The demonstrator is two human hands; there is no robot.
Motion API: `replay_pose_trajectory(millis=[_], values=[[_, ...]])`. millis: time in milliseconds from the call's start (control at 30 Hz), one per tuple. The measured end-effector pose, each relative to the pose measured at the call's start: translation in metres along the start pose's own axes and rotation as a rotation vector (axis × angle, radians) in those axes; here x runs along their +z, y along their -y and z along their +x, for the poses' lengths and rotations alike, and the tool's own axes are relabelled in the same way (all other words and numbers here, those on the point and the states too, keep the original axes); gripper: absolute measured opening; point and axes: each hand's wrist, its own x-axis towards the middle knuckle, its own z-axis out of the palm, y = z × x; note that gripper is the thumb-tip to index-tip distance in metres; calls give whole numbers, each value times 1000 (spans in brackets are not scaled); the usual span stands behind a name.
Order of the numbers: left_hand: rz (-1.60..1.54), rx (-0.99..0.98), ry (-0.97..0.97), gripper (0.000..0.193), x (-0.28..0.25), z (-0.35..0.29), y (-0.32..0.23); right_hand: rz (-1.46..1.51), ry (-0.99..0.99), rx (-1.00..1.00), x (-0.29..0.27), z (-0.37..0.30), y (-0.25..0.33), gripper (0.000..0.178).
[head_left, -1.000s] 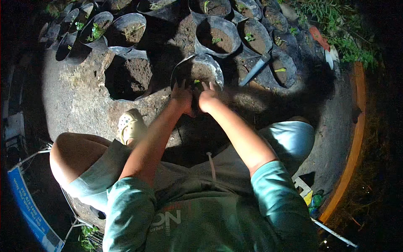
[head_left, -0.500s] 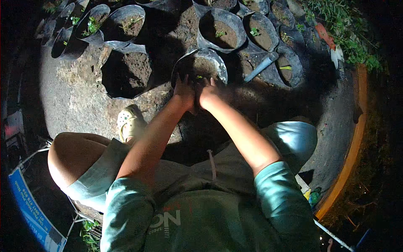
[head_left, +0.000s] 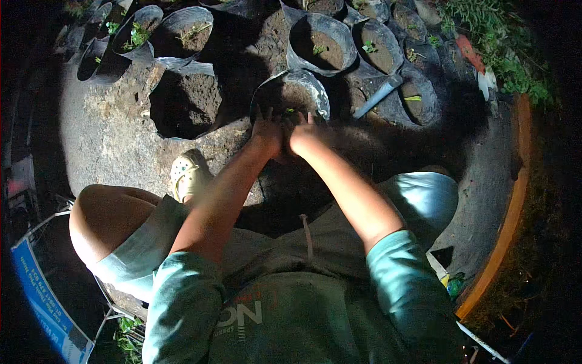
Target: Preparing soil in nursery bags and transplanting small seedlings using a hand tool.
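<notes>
A round black grow bag (head_left: 319, 97) filled with brown soil stands in front of me, and a tiny green seedling (head_left: 290, 110) shows near its close side. My left hand (head_left: 267, 133) reaches over the near rim to the left of the seedling, its visible fingers stretched forward and apart. On the other side of the seedling, my right hand (head_left: 302, 134) also points its fingers into the bag, at the soil. Both hands look open, close together. Their thumbs and undersides are in shadow, so contact with the soil is hard to make out.
To the left stands another grow bag (head_left: 185, 103) with soil. Several bags with seedlings line the far side, including one bag (head_left: 322, 45) straight behind. A grey-blue tool handle (head_left: 379, 97) leans at the right. My beige clog (head_left: 185, 176) rests on the ground.
The hands stay at the same bag, with only slight finger movement. The whole view has shifted a little.
</notes>
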Motion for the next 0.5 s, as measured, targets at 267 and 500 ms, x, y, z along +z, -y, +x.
replay_pose_trajectory(millis=[267, 500], values=[[2, 4, 31, 105, -7, -17, -3, 64, 261, -101, -65, -49, -7, 47], [21, 13, 21, 95, 4, -11, -2, 268, 257, -122, -80, -66, -10, 51]])
